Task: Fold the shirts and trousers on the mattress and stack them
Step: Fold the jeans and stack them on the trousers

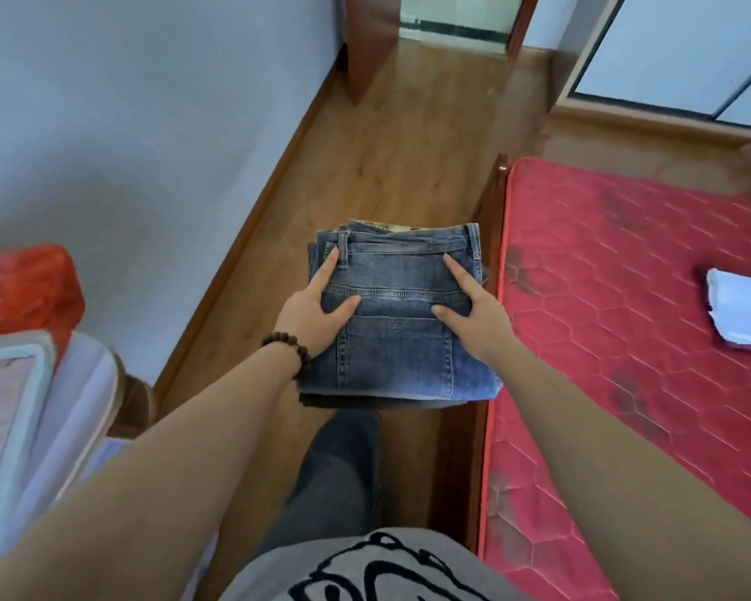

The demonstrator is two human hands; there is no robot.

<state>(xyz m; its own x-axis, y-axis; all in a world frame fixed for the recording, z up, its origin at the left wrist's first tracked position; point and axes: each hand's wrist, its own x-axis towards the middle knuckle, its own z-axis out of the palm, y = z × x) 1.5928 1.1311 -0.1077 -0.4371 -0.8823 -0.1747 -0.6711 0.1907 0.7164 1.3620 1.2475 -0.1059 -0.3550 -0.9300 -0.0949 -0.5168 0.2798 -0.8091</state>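
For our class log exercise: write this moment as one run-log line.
both hands hold folded jeans | left hand, right hand at sides | jeans above floor, beside mattress

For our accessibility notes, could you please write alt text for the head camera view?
Both hands, left hand and right hand, hold a folded stack of blue jeans in the air above a wooden floor, beside a red mattress with a folded pale garment on it.

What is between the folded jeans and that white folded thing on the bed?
Head view: only bare red mattress lies between the folded jeans and the white folded item.
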